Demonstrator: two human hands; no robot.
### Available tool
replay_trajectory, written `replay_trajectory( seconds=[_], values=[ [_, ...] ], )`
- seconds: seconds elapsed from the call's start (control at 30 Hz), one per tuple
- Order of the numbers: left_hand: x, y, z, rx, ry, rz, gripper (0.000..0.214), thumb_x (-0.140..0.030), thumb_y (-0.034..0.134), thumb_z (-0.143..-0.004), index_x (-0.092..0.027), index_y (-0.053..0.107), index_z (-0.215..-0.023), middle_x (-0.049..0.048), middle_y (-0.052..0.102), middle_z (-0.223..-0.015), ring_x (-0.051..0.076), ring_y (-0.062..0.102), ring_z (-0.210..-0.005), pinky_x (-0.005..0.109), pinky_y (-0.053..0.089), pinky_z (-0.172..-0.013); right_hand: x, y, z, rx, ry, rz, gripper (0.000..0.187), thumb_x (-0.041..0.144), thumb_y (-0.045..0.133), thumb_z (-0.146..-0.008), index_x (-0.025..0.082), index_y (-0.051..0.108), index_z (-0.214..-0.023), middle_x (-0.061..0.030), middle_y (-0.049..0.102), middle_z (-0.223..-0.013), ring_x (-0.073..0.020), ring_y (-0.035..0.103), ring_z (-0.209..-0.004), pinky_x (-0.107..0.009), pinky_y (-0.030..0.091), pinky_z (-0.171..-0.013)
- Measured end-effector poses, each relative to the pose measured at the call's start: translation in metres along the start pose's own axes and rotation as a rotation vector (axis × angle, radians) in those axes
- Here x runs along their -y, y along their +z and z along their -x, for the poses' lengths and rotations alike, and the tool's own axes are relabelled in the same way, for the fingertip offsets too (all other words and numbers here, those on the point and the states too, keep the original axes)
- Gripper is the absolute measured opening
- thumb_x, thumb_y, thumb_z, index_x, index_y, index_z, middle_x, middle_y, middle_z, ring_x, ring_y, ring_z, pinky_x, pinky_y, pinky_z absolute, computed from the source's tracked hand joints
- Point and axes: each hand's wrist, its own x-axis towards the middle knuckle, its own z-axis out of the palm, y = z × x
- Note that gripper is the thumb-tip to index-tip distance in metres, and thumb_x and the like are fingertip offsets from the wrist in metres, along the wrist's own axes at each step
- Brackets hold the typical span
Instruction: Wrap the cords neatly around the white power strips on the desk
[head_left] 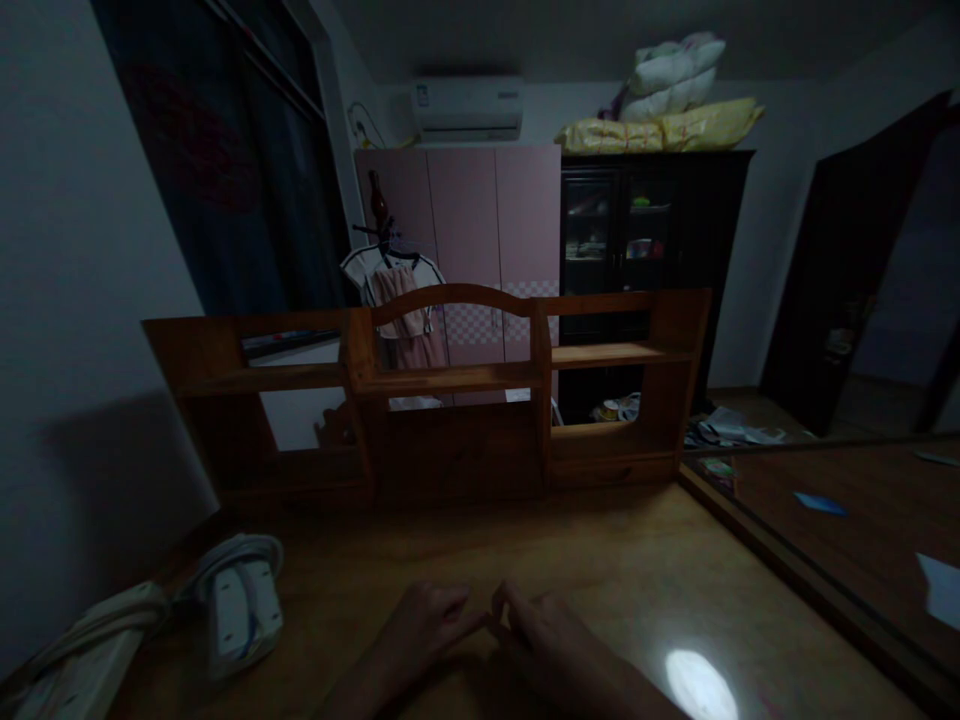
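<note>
Low in the middle of the head view, my left hand [431,622] is just above or on the wooden desk top [360,560], its fingers curled in and one finger stretched toward the right. My right hand [536,630] faces it from the other side, also with bent, closed fingers. The fingertips of both hands meet or nearly meet. Dim light hides whatever may be between the fingers. Left of my hands, a white power strip [244,610] lies with its cord coiled round it, and a second power strip [97,640] sits nearer the wall.
A wooden shelf rack [450,378] stands along the desk's far edge. Beyond the raised right-hand edge [795,560] is a brown surface with papers [941,590] and a blue card [820,503]. Farther back are a pink wardrobe [465,215] and a dark cabinet [705,220].
</note>
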Motion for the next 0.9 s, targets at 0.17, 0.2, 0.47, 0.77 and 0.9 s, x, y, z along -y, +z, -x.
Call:
replay_trajectory(
  seconds=[0.17, 0.2, 0.47, 0.77, 0.9],
  values=[
    [0.002, 0.001, 0.0, -0.009, 0.006, -0.015, 0.058, -0.066, 0.046, -0.085, -0.013, 0.048, -0.062, -0.0034, 0.039, -0.055, 0.006, 0.034, -0.054, 0.024, 0.018, -0.052, -0.007, 0.006, -0.001, -0.01, -0.038, 0.028, 0.022, 0.031, 0.043, -0.092, 0.022, 0.05, -0.111, -0.0042, 0.065, -0.082, -0.0155, 0.057, -0.07, -0.022, 0.03, -0.057],
    [0.003, 0.001, 0.0, -0.01, 0.009, -0.015, 0.058, -0.066, 0.045, -0.085, -0.013, 0.049, -0.062, -0.0033, 0.039, -0.055, 0.006, 0.034, -0.054, 0.024, 0.019, -0.052, -0.007, 0.006, -0.001, -0.015, -0.034, 0.031, 0.022, 0.03, 0.042, -0.092, 0.022, 0.05, -0.11, -0.0039, 0.065, -0.081, -0.0151, 0.057, -0.069, -0.022, 0.029, -0.056],
    [0.005, 0.005, -0.002, -0.013, 0.021, -0.037, 0.058, -0.066, 0.045, -0.085, -0.013, 0.047, -0.062, -0.0036, 0.04, -0.056, 0.006, 0.034, -0.054, 0.023, 0.019, -0.052, -0.009, 0.005, 0.002, -0.042, -0.056, 0.033, 0.021, 0.026, 0.039, -0.091, 0.023, 0.05, -0.109, -0.0027, 0.063, -0.081, -0.0144, 0.054, -0.07, -0.022, 0.027, -0.057],
    [0.002, 0.003, 0.0, -0.01, 0.017, -0.04, 0.058, -0.066, 0.045, -0.085, -0.013, 0.048, -0.062, -0.0036, 0.04, -0.056, 0.005, 0.035, -0.054, 0.023, 0.019, -0.052, -0.014, 0.009, -0.001, -0.038, -0.054, 0.035, 0.022, 0.029, 0.041, -0.091, 0.025, 0.048, -0.112, -0.0036, 0.063, -0.083, -0.0154, 0.055, -0.071, -0.023, 0.028, -0.058],
    [0.001, 0.003, 0.001, -0.018, 0.014, -0.032, 0.058, -0.065, 0.045, -0.085, -0.013, 0.048, -0.062, -0.0032, 0.041, -0.056, 0.006, 0.035, -0.054, 0.023, 0.019, -0.053, -0.015, 0.011, -0.002, -0.044, -0.037, 0.012, 0.022, 0.031, 0.041, -0.092, 0.025, 0.049, -0.112, -0.0031, 0.063, -0.08, -0.0145, 0.055, -0.068, -0.022, 0.029, -0.056]
  ],
)
